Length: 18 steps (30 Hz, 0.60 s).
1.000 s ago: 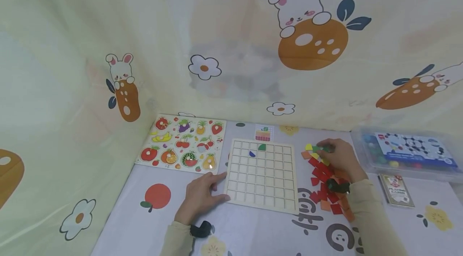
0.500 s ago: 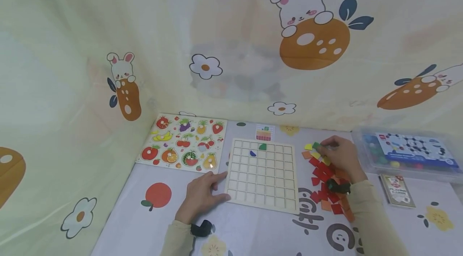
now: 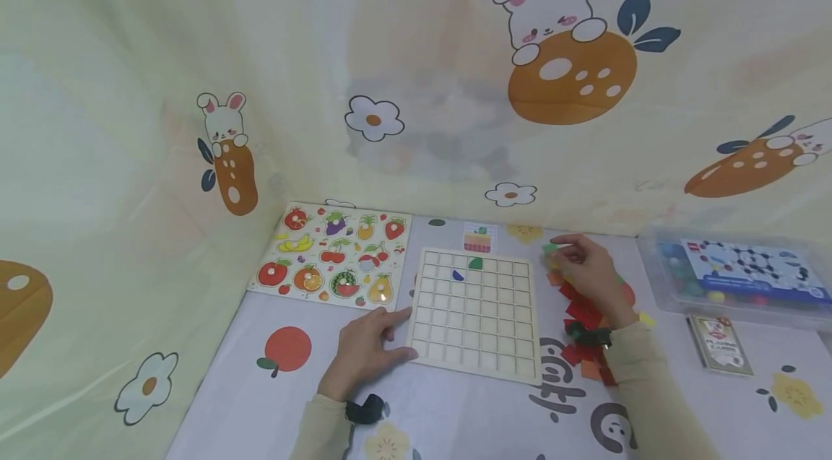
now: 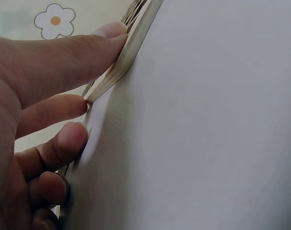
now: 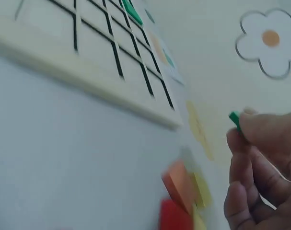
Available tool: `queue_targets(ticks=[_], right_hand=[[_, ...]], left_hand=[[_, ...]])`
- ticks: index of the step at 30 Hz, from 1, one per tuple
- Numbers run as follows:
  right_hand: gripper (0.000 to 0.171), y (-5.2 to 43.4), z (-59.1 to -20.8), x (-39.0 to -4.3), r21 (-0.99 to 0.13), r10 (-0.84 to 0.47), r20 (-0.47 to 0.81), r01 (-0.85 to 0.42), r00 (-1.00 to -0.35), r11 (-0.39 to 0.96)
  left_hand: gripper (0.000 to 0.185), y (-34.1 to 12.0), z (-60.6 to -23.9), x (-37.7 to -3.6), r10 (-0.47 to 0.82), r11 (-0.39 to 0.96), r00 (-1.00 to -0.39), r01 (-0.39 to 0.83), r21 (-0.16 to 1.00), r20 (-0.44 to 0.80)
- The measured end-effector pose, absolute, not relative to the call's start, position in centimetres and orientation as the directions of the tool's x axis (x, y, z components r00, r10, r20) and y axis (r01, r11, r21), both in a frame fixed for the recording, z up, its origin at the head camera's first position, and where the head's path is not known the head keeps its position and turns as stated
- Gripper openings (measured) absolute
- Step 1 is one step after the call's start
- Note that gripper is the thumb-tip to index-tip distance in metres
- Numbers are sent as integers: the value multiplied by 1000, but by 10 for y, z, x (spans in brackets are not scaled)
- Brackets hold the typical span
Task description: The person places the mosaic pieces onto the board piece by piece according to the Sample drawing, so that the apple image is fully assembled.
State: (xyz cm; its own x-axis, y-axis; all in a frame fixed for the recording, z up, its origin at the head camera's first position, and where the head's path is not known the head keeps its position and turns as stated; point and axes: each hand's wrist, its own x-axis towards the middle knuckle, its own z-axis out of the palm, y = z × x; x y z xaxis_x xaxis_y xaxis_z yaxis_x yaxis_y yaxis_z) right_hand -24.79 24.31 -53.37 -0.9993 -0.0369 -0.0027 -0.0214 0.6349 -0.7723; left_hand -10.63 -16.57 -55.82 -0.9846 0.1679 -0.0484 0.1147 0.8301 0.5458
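Beside the wooden grid board (image 3: 477,312), right hand (image 3: 588,274) fingers pinch a flat green tile (image 5: 235,120).

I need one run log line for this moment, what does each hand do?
left hand: presses grid board edge | right hand: pinches green tile, lifted above tile pile
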Motion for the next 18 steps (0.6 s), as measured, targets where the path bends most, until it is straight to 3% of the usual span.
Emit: queue_targets(ticks=[18], right_hand=[[31, 174, -545, -250, -727, -186, 41, -157, -982, 669]], left_hand=[[72, -165, -559, -107, 167, 833, -984, 108, 543, -60]])
